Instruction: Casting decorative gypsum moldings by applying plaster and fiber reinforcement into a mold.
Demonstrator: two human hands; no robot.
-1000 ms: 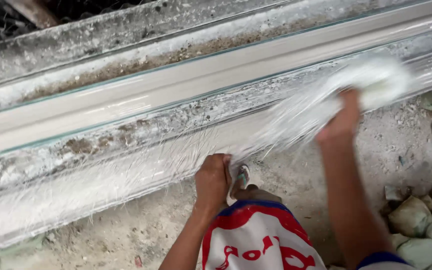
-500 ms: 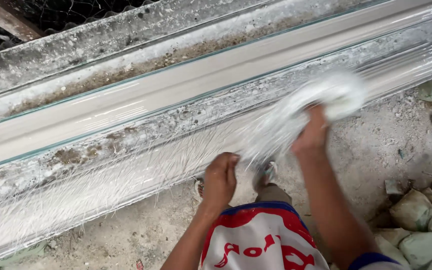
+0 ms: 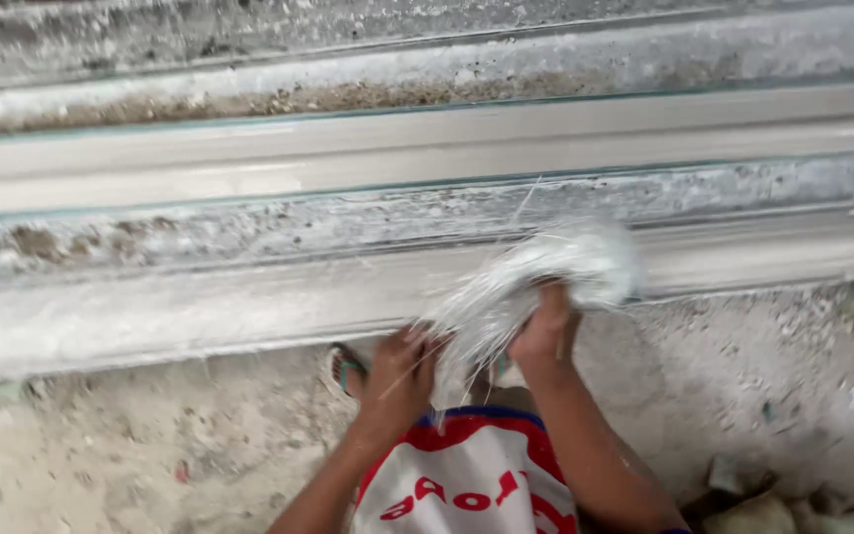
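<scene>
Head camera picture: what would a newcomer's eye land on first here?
Most striking is the bundle of white glassy fibres at centre, gripped by the right hand, with the left hand touching its loose strands just beside. Behind them a long pale moulded channel crusted with plaster runs across the whole upper picture. Below lies dusty ground, and a red-and-white garment at the bottom edge.

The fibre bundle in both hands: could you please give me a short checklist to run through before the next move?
1. Right hand grips the white fibre bundle: ok.
2. Left hand on the bundle's loose ends: ok.
3. Bundle lies against the long moulding: cannot tell, blurred.
4. Strands tidy: not ok, several stick out.
5. Sandal apart from the moulding: ok.
</scene>
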